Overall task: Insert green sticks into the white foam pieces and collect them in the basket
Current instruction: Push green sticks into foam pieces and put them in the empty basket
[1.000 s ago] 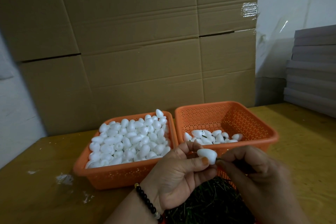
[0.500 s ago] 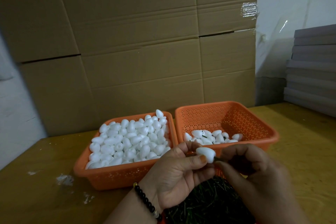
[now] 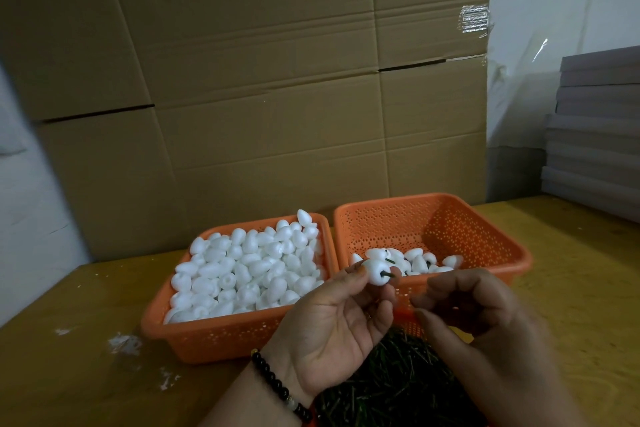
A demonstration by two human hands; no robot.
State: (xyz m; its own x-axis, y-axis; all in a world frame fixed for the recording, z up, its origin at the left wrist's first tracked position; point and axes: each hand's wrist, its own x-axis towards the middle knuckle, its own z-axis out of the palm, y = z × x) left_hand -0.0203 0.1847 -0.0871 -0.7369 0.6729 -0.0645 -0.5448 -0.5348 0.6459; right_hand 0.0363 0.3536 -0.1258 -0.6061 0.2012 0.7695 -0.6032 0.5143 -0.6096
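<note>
Change: right hand was at the foam piece half a second ago, seating the stick; it is now drawn back to the right, clear of the piece. Left hand has lifted the piece slightly, toward the right basket.
Left fingers: thumb and fingertips pinch the foam piece; palm faces up.
Right fingers: loosely curled, thumb near the index finger; whether they hold anything, cannot tell.
Task piece: one white foam piece held above the near rim of the right basket, a short green stick protruding from its right side.
Count, baskets: two orange perforated ones, side by side, touching.
Count, left basket: heaped with bare foam pieces, too many to count.
Count, right basket: roughly ten finished pieces along the near wall; exact number unclear.
Stick supply: dark green pile beneath the hands, partly hidden by both wrists.
Surroundings: yellow wooden tabletop with white crumbs at left; cardboard boxes behind; grey stacked sheets at right; black bead bracelet on left wrist.
</note>
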